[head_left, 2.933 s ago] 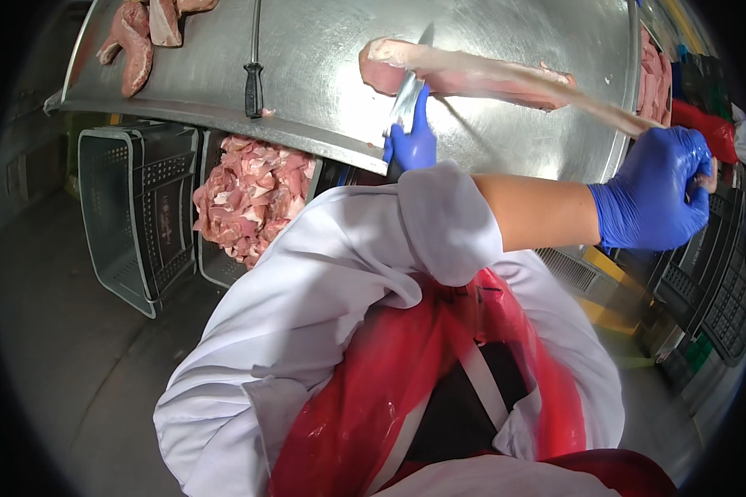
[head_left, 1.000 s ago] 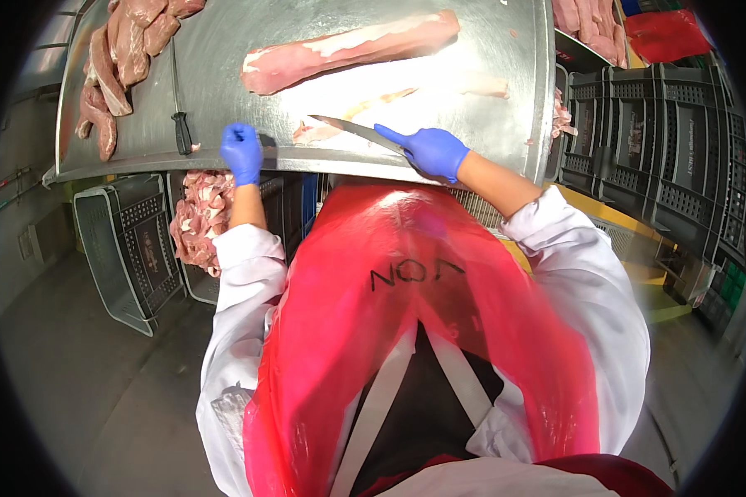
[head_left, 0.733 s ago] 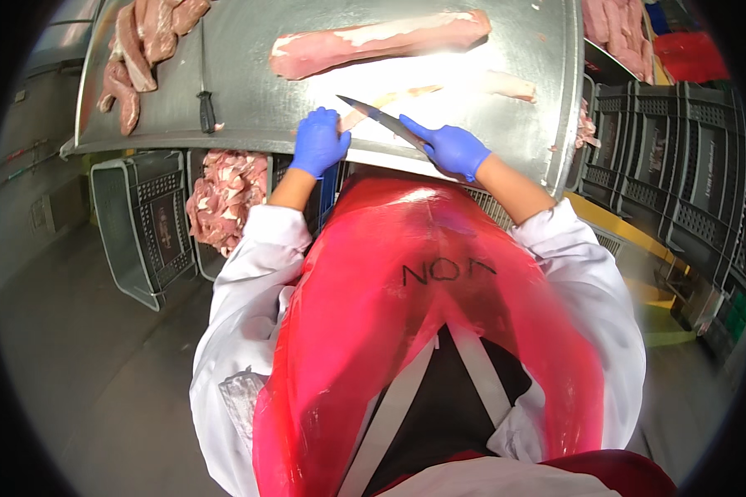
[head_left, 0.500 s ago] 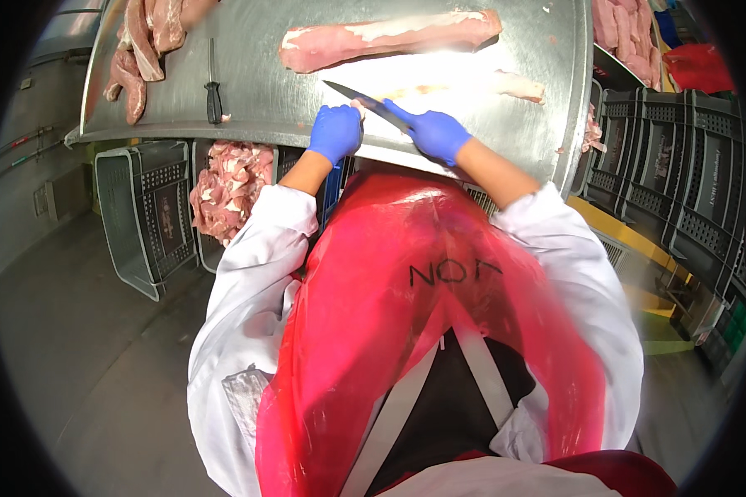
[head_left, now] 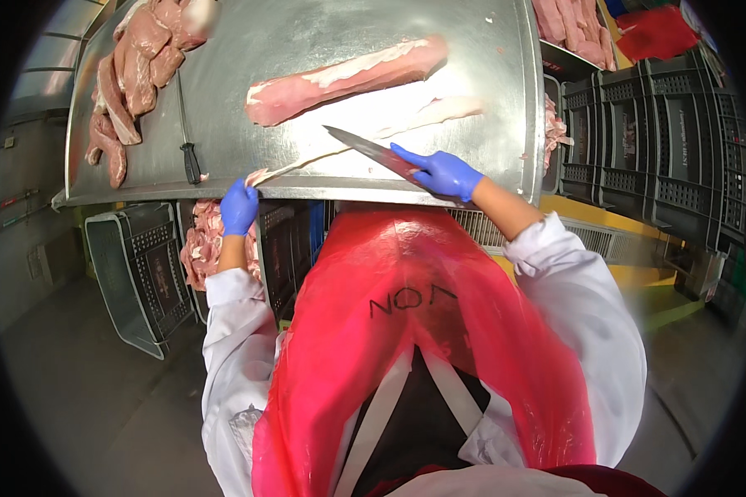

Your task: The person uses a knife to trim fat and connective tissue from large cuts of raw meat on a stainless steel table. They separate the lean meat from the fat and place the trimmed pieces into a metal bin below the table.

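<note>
My left hand (head_left: 239, 207), in a blue glove, is closed on the end of a long, thin strip of meat trimming (head_left: 441, 113) at the table's near edge. The strip stretches away to the right across the metal table (head_left: 232, 58). My right hand (head_left: 449, 176), gloved too, grips a knife (head_left: 363, 148) whose dark blade points up and left over the strip. Most of its handle is hidden in the hand. Beyond the blade lies a long pale pink piece of meat (head_left: 348, 80) with white fat along its top.
A sharpening steel (head_left: 191, 162) with a black handle lies on the left, beside a heap of meat pieces (head_left: 134, 66). Below the table edge stand a grey crate (head_left: 133, 282) and one with meat scraps (head_left: 199, 248). Dark crates (head_left: 638, 149) are stacked at the right.
My left hand has moved left and nearer, drawing the strip out with it. My right hand with the knife has shifted slightly right of it. The whole view has also shifted.
</note>
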{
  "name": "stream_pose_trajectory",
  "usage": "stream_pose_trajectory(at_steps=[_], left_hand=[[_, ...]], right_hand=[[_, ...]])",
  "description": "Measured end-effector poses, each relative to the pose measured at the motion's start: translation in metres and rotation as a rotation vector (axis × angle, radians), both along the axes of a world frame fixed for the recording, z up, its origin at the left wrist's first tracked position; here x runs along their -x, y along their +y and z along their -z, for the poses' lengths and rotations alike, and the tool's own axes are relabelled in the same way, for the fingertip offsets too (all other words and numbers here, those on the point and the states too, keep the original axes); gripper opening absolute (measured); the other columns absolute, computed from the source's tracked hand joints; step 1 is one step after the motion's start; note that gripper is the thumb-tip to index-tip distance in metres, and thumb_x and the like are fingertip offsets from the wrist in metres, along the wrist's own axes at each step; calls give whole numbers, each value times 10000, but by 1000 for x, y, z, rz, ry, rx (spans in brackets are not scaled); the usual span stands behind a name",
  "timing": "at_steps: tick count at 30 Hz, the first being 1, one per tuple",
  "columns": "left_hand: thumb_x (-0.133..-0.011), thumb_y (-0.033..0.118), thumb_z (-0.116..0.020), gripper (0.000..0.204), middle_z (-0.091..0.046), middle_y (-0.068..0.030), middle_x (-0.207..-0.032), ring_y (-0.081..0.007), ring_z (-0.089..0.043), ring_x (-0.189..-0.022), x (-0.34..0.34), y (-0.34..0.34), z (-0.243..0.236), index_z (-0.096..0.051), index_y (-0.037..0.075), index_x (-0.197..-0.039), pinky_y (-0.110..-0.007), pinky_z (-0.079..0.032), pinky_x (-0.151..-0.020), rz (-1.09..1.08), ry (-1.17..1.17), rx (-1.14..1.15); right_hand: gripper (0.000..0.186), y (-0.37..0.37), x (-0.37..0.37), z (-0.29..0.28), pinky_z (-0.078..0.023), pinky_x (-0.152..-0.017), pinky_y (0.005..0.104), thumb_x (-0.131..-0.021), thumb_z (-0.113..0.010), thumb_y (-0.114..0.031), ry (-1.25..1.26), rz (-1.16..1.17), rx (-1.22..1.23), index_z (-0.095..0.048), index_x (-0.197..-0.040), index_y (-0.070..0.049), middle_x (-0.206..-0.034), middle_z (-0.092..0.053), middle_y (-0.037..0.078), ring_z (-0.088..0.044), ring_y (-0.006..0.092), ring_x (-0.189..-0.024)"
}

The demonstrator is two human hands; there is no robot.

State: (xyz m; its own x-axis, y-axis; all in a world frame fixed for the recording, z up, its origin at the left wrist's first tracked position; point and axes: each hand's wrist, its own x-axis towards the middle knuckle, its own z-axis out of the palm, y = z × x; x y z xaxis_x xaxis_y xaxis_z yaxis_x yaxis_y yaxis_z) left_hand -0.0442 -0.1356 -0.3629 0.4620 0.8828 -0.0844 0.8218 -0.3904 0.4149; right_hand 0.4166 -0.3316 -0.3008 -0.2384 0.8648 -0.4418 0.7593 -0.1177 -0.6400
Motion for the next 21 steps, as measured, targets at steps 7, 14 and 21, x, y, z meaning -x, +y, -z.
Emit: stream_pose_trajectory(at_steps=[7,14,21], left_hand=[[-969,292,-544,318,-649,-311,-962,-517,-614,-927,4,17,2,-632,-12,-1002,-553,-500,-805,77,90,13],[-974,321,-550,343,-648,-309,-933,-513,-618,-910,-14,14,-7,-627,-13,-968,-555,-490,-776,1,11,29],[-970,317,-554,342,-658,-304,-951,-503,-629,-913,-25,10,-2,-644,-13,-974,-548,-495,-769,-76,-21,29]], right_hand=[[629,8,27,-11,-518,-846,531,-1018,-483,-311,-19,31,-30,-246,-1601,-285,-1024,-698,269,-668,471,-891],[796,64,101,14,-558,-734,486,-922,-503,-49,-238,-189,-200,-190,-1619,-274,-917,-712,202,-706,366,-795],[931,95,113,-4,-560,-746,464,-830,-563,21,-196,-294,-109,-165,-1625,-254,-945,-713,204,-706,371,-842]])
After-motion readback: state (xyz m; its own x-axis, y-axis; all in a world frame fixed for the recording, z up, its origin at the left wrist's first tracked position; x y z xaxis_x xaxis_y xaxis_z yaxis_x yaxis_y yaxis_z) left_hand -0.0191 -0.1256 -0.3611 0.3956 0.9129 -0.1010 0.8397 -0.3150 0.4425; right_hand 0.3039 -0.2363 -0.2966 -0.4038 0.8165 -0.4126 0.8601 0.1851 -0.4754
